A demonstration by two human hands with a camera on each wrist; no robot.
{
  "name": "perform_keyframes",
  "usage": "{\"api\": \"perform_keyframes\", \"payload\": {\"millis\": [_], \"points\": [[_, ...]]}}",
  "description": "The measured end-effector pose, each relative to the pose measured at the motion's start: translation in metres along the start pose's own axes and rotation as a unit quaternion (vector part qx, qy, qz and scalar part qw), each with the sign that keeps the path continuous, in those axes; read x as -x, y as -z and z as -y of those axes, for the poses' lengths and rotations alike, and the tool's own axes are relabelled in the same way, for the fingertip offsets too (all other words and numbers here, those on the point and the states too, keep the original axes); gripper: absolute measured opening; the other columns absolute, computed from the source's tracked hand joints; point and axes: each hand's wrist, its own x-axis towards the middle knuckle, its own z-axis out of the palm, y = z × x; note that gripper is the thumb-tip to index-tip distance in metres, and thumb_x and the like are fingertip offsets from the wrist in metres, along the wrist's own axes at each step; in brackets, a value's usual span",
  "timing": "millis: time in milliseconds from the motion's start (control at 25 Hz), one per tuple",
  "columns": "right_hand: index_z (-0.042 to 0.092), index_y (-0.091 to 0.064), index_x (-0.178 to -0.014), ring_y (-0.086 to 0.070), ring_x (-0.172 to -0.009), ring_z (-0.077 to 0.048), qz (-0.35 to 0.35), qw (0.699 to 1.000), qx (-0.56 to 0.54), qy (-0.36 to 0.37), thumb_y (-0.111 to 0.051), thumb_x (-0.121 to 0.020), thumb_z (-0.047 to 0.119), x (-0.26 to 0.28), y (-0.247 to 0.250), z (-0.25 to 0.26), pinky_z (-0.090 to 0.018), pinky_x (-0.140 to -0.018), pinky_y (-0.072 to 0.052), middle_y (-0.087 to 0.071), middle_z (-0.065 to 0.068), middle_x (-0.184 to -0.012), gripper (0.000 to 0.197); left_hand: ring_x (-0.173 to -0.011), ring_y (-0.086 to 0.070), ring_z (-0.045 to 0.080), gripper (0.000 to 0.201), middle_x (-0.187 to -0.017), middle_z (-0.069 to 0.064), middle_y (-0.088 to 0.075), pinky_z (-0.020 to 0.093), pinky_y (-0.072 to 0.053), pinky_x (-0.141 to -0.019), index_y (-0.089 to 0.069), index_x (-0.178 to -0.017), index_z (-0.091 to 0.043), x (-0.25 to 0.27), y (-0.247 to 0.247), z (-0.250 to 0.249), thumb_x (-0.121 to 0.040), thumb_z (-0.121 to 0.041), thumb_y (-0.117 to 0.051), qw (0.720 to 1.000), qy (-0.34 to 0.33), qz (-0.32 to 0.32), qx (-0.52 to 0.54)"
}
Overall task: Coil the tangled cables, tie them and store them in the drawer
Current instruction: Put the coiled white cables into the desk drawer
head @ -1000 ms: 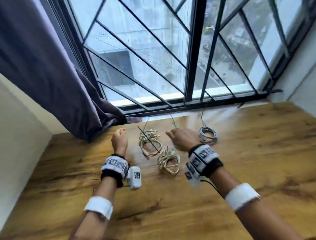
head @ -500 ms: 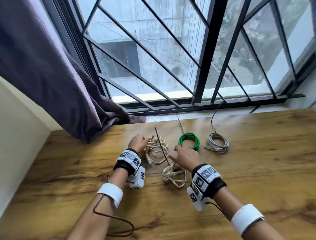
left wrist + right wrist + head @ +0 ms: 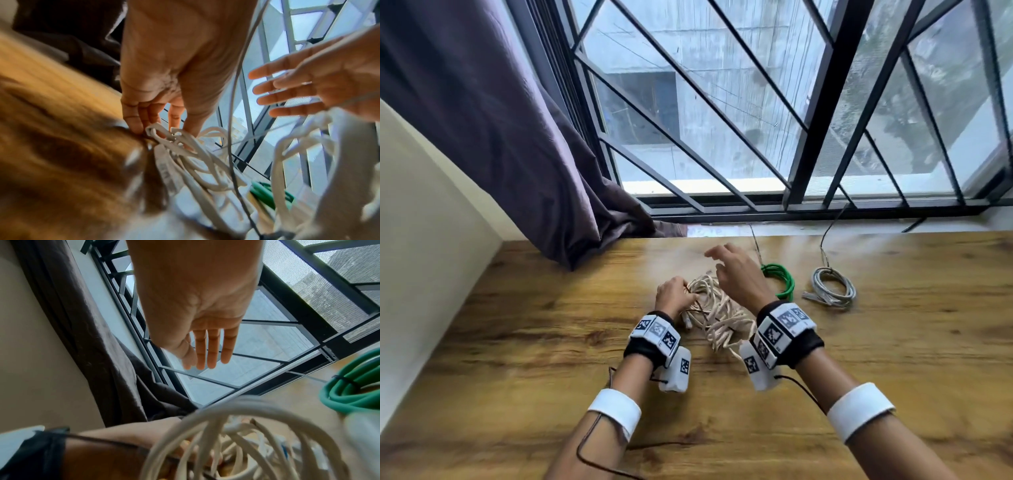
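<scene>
A tangled pile of cream cables (image 3: pixel 717 313) lies on the wooden table (image 3: pixel 517 342) between my wrists. My left hand (image 3: pixel 674 296) pinches strands at the pile's left edge, fingers curled down on them (image 3: pixel 156 129). Above the pile hovers my right hand (image 3: pixel 736 270), fingers straight and spread, holding nothing (image 3: pixel 205 350). A green coil (image 3: pixel 782 279) tied with a black band (image 3: pixel 347 381) lies just right of that hand. Farther right rests a grey coil (image 3: pixel 832 289). The cream loops (image 3: pixel 246 434) fill the bottom of the right wrist view. No drawer is in view.
A purple curtain (image 3: pixel 517 137) hangs at the back left, its hem on the table. A barred window (image 3: pixel 808 137) runs along the table's far edge. A cream wall (image 3: pixel 421 240) bounds the left side. Thin leads (image 3: pixel 828 233) run from the coils toward the sill.
The two cream bundles now lie together in one pile. My left hand has closed on its left edge. My right hand has lifted off the table and spread its fingers.
</scene>
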Motion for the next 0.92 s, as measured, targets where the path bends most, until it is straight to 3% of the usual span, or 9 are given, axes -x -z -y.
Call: {"api": "perform_keyframes", "payload": {"millis": [120, 240, 400, 480, 600, 680, 760, 840, 920], "points": [[0.016, -0.057, -0.117, -0.056, -0.104, -0.018, 0.090, 0.995, 0.015, 0.051, -0.048, -0.094, 0.016, 0.004, -0.013, 0.000, -0.028, -0.084, -0.048, -0.059, -0.003, -0.115, 0.025, -0.100, -0.063, 0.026, 0.039, -0.108, 0.017, -0.068, 0.028, -0.043, -0.077, -0.066, -0.109, -0.002, -0.006, 0.005, 0.015, -0.077, -0.023, -0.076, 0.988, 0.004, -0.012, 0.155], [0.019, -0.054, -0.116, -0.054, -0.107, -0.017, 0.148, 0.985, 0.056, 0.063, -0.056, -0.090, 0.031, 0.009, -0.025, 0.004, -0.027, -0.080, -0.046, -0.058, 0.000, -0.118, 0.029, -0.088, -0.062, 0.021, 0.026, -0.101, 0.017, -0.069, 0.026, -0.047, -0.074, -0.067, -0.103, 0.003, -0.001, 0.016, 0.023, -0.080, -0.006, -0.071, 0.965, -0.009, -0.003, 0.261], [0.021, -0.053, -0.117, -0.049, -0.109, -0.017, 0.132, 0.984, 0.115, 0.037, -0.060, -0.086, 0.030, 0.012, -0.037, 0.010, -0.027, -0.078, -0.043, -0.057, 0.002, -0.120, 0.033, -0.062, -0.060, 0.003, 0.027, -0.085, 0.011, -0.063, 0.007, -0.045, -0.054, -0.061, -0.110, 0.010, 0.010, 0.028, 0.023, -0.084, 0.002, -0.065, 0.940, -0.005, 0.011, 0.341], [0.020, -0.055, -0.118, -0.048, -0.110, -0.018, 0.121, 0.983, 0.137, 0.036, -0.059, -0.087, 0.027, 0.014, -0.038, 0.010, -0.029, -0.080, -0.044, -0.058, 0.001, -0.120, 0.032, -0.050, -0.060, -0.003, 0.029, -0.079, 0.008, -0.061, 0.008, -0.046, -0.051, -0.057, -0.114, 0.012, 0.012, 0.030, 0.026, -0.085, 0.008, -0.060, 0.919, 0.005, 0.028, 0.394], [0.017, -0.063, -0.110, -0.048, -0.106, -0.019, 0.134, 0.978, 0.153, 0.035, -0.056, -0.087, 0.025, 0.015, -0.041, 0.016, -0.032, -0.081, -0.048, -0.061, -0.003, -0.111, 0.026, -0.054, -0.063, 0.003, 0.026, -0.082, 0.009, -0.061, 0.014, -0.050, -0.050, -0.054, -0.112, 0.004, 0.020, 0.037, 0.028, -0.087, 0.012, -0.054, 0.888, 0.013, 0.039, 0.457], [0.016, -0.063, -0.083, -0.050, -0.097, -0.021, 0.158, 0.978, 0.133, 0.015, -0.052, -0.085, 0.025, 0.014, -0.041, 0.021, -0.033, -0.074, -0.045, -0.062, -0.007, -0.098, 0.014, -0.062, -0.061, 0.012, 0.022, -0.082, 0.008, -0.059, 0.018, -0.050, -0.051, -0.050, -0.105, -0.002, 0.026, 0.039, 0.028, -0.087, 0.010, -0.056, 0.888, 0.013, 0.023, 0.459], [0.017, -0.048, -0.057, -0.052, -0.075, -0.022, 0.174, 0.983, 0.041, -0.049, -0.048, -0.086, 0.024, 0.011, -0.041, 0.023, -0.030, -0.060, -0.038, -0.059, -0.010, -0.074, 0.030, -0.066, -0.056, 0.017, 0.020, -0.079, 0.008, -0.054, 0.023, -0.048, -0.055, -0.046, -0.094, -0.007, 0.029, 0.038, 0.029, -0.086, 0.007, -0.058, 0.899, 0.004, 0.004, 0.438], [0.012, -0.055, -0.055, -0.052, -0.064, -0.023, 0.166, 0.981, -0.025, -0.092, -0.052, -0.088, 0.029, 0.009, -0.042, 0.022, -0.030, -0.055, -0.037, -0.059, -0.011, -0.065, 0.037, -0.065, -0.054, 0.019, 0.023, -0.076, 0.008, -0.052, 0.026, -0.045, -0.057, -0.044, -0.082, -0.013, 0.033, 0.034, 0.031, -0.087, 0.005, -0.058, 0.910, -0.007, -0.005, 0.414], [0.012, -0.071, -0.073, -0.061, -0.071, -0.020, 0.159, 0.982, -0.018, -0.100, -0.062, -0.085, 0.033, 0.008, -0.045, 0.021, -0.031, -0.063, -0.047, -0.070, -0.008, -0.075, 0.025, -0.064, -0.053, 0.018, 0.023, -0.073, 0.007, -0.054, 0.023, -0.044, -0.055, -0.047, -0.078, -0.014, 0.040, 0.032, 0.030, -0.087, 0.005, -0.058, 0.917, -0.021, -0.010, 0.398]]}}
